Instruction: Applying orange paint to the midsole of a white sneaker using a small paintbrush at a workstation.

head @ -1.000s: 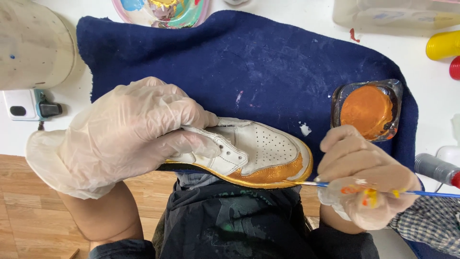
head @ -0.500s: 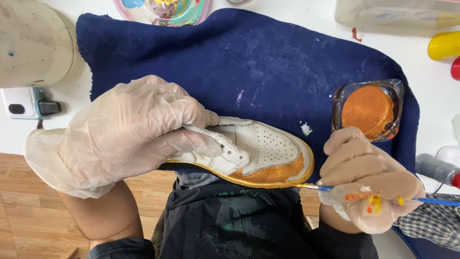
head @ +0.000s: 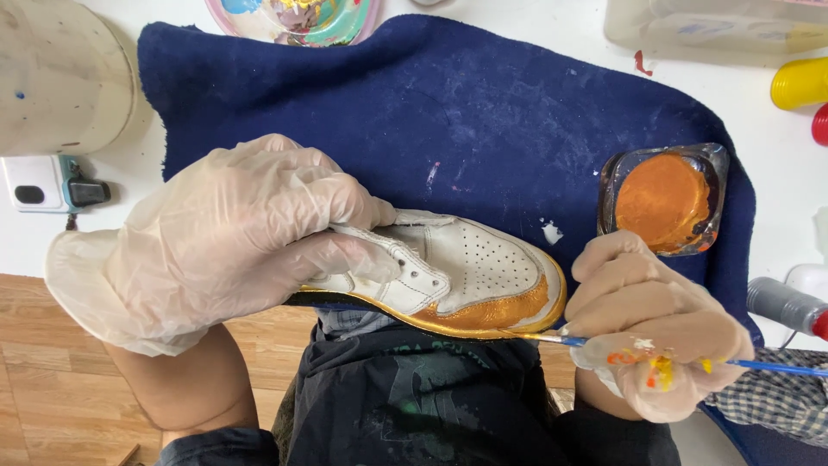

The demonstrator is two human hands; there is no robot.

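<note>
Gloved and loose-fitting, my left hand (head: pixel 233 233) at the left of the frame is wrapped around the heel end of a white sneaker (head: pixel 448 276), fingers closed over its laces and upper so the shoe lies on its side across the middle, its toe and lower edge coated in orange-gold. My right hand (head: pixel 655 332), at the lower right and smeared with dabs of paint, is pinched shut on a thin blue paintbrush (head: pixel 776 367), whose tip touches the sole edge under the toe. Below both, at the bottom centre, is my dark, paint-flecked apron (head: pixel 414 406). Beyond the shoe a navy towel (head: pixel 448 112) covers the white counter (head: pixel 552 34). Just above my right hand, on the towel's right edge, sits a clear square dish of orange paint (head: pixel 664 198). At the top edge a colourful palette (head: pixel 297 17) shows, half cut off.
</note>
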